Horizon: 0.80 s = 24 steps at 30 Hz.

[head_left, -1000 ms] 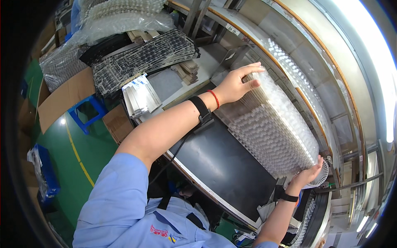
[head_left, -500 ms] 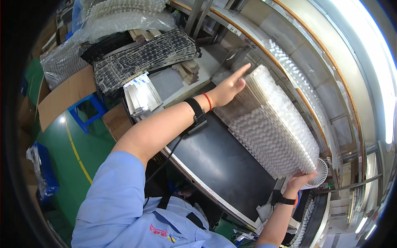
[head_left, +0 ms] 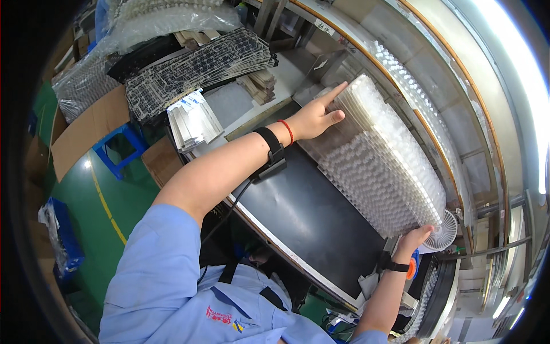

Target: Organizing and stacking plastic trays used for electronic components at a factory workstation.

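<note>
Left hand (head_left: pixel 312 117): flat and unclenched, index finger stretched out, palm and fingers pressed against the far-left end of a stack of clear plastic blister trays (head_left: pixel 381 160); it presses, it does not grip. A red cord and a black wrist strap with a trailing cable sit on that wrist. Right hand (head_left: pixel 417 238): fingers spread against the opposite, lower-right end of the same stack; whether any finger curls under the edge cannot be told. A black band sits on that wrist too. The stack: many thin transparent sheets, each moulded with a dense grid of small round pockets, layered tight so that the edges read as fine parallel lines; the whole looks milky-clear. Its long axis runs diagonally from upper left, at the left hand, down to lower right, at the right hand, so the stack lies between the two hands, touching both. It rests along the far side of a dark mat (head_left: pixel 312 221) that covers the workbench (head_left: pixel 260 112). Just beyond the right hand stands a small white fan (head_left: pixel 444 232). Left of the left hand, on the bench, lie a pile of grey-white flat parts (head_left: pixel 192 120) and, further off, a stack of black perforated frames (head_left: pixel 197 66). Below on the green floor (head_left: pixel 97 229): a blue stool (head_left: pixel 117 152) and cardboard boxes (head_left: pixel 80 132).
</note>
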Tool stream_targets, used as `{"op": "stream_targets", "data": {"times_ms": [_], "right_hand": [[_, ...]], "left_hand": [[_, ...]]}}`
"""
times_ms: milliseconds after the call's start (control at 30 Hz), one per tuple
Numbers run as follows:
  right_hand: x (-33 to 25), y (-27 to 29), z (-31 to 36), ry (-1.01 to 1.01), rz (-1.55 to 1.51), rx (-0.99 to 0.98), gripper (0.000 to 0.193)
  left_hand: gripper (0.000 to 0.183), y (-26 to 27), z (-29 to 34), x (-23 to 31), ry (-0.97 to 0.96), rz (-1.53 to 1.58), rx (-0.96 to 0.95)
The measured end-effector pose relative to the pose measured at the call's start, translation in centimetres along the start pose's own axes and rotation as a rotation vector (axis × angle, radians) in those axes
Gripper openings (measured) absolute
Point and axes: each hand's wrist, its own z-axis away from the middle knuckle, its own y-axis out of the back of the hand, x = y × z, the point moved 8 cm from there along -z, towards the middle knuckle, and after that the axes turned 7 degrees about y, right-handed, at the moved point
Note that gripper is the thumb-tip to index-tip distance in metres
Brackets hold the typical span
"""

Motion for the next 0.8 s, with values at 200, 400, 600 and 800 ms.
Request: {"op": "stream_targets", "data": {"times_ms": [200, 400, 600, 800], "right_hand": [[0.5, -1.1, 0.1, -0.064, -0.011, -0.254, 0.083], [0.2, -2.9, 3.4, -0.644, -0.465, -0.152, 0.085], [0.8, -3.4, 5.4, -0.728, -0.422, -0.335, 0.076], [0.1, -4.2, 6.4, -0.839, -0.56, -0.281, 0.078]], "left_hand": [[0.094, -0.7, 0.3, -0.1, 0.053, 0.028, -0.065], [0.1, 1.2, 1.7, -5.5, 0.52, 0.224, -0.087], [0.09, -1.4, 4.3, -7.9, 0.851, 0.389, -0.25], [0.097, -1.4, 4.7, -7.0, 0.827, 0.343, -0.252]]}}
